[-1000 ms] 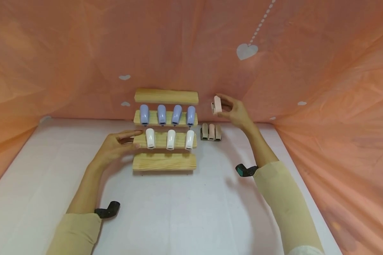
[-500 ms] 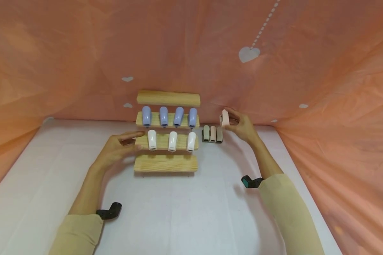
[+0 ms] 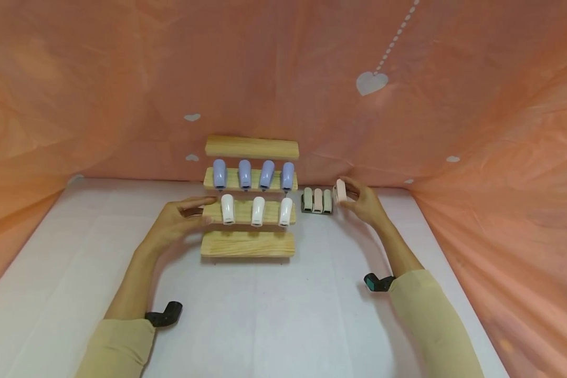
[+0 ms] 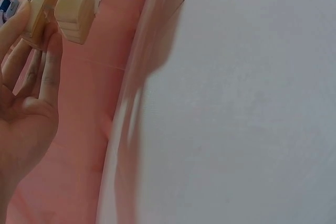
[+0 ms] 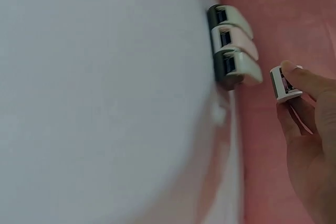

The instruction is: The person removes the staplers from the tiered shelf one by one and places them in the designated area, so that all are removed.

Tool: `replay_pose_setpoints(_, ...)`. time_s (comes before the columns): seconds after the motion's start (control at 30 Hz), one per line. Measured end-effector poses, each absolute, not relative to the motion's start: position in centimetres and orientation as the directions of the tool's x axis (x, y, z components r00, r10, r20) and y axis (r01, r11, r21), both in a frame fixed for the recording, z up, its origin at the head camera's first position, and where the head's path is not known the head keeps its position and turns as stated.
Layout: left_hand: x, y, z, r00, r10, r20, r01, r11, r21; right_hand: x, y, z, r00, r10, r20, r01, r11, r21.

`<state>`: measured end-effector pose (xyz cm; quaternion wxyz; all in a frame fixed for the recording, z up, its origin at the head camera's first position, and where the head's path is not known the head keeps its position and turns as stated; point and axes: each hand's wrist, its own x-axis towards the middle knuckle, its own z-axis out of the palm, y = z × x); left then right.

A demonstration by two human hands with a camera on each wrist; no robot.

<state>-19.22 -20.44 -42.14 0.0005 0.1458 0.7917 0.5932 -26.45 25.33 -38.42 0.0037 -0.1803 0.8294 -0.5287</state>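
Small pale pink plastic stapler with a white body: sat between the thumb and fingers of the right hand, at its left side; whether it touched the tabletop could not be told.
Right hand: narrow, pinching that stapler, its wrist lower than its fingertips in the head view.
Row of three small plastic staplers: stood side by side on the tabletop, just left of the right hand and apart from the held one; a pale green one was farthest from the hand, a pink one in the middle, a second pale green one nearest.
Left hand: gripped the left end of a light wooden slat, third from the top of four.
White glossy staplers: three, spaced along that slat, right of the left hand.
Lavender glossy staplers: four, on the second slat, above and right of the left hand.
Top wooden slat: farther up, behind the lavender row.
Bottom wooden slat: below and right of the left hand.
Orange-pink cloth: hung beyond both hands, with pale hearts printed on it.
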Motion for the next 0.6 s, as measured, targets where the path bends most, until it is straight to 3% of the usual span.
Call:
replay_pose_setpoints(0.23,-19.1,-20.6,-42.1,-0.958,0.223,0.18,0.243,0.298,0.923,-27.9,26.5,-41.6,-0.943,-0.279,0.184,-0.293,0.424,-0.857)
replay_pose_setpoints(0.6,-19.2,-20.5,-42.2,-0.958,0.23,0.173,0.235,0.28,0.931,-28.3,26.4,-42.9,-0.961,-0.253,0.114,-0.235,0.52,-0.821)
